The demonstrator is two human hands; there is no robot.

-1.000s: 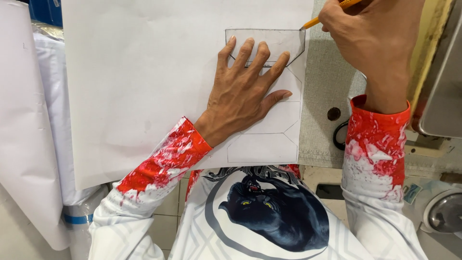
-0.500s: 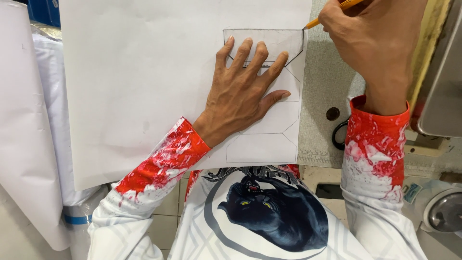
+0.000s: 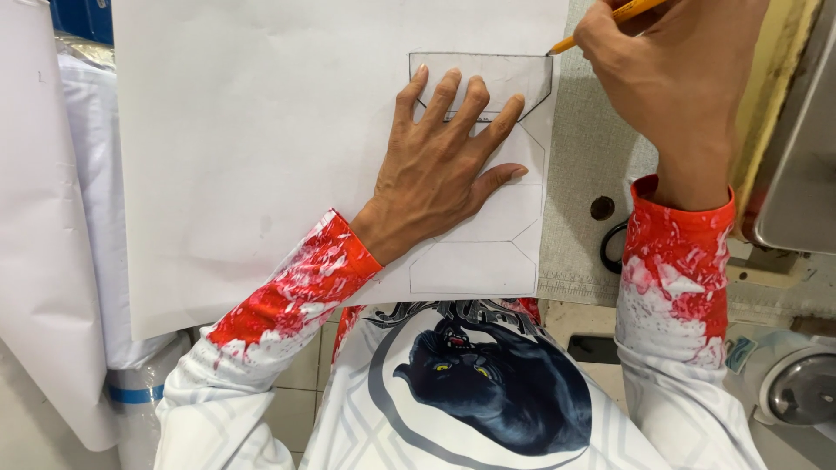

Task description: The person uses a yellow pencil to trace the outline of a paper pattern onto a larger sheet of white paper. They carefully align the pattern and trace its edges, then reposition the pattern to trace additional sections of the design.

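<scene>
A paper sheet (image 3: 261,157) lies on the worktable (image 3: 592,148), a pocket-shaped template (image 3: 514,96) on its right part. The left hand (image 3: 435,165) rests flat on the template; the right hand (image 3: 670,78), farther right, sets a pencil (image 3: 601,22) at the template's far right corner.

Setting: sewing or garment workshop. Evidence: grey felt-covered worktable (image 3: 592,165) with a round hole and a black cable loop (image 3: 610,248); part of a metal sewing-machine body (image 3: 797,174) at the right edge; large white pattern paper sheet (image 3: 279,139) bearing pencilled pocket-shaped outlines; rolls and sheets of white fabric or paper (image 3: 96,218) stacked at the left; round metal part in a white housing (image 3: 797,392) lower right; pale tiled floor (image 3: 300,374) below.
</scene>
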